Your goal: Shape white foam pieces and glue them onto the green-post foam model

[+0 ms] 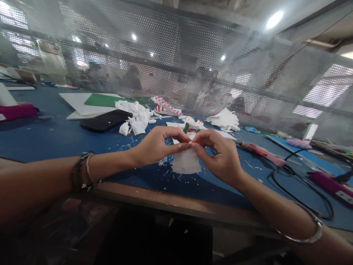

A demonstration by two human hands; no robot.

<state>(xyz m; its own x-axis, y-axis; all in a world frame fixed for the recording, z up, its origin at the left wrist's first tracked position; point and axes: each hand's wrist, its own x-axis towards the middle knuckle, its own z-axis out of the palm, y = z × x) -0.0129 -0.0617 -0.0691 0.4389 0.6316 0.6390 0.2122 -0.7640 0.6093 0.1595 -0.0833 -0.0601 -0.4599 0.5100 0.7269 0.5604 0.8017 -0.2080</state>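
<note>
Above the table, near its front edge, a small soft white sheet hangs down from my fingertips; whether it is paper or cloth I cannot make out. My left hand pinches the top of it between thumb and fingers. Fingertip to fingertip with it, my right hand pinches the same top edge from the other side. Just behind my fingers stands a small object with a green stem and a white, reddish-edged top, partly hidden by my hands.
A black phone and a heap of crumpled white pieces lie left of centre. Farther back are a pink-and-white row of pieces and stacked white sheets. At right lie a pink corded tool and a purple power strip.
</note>
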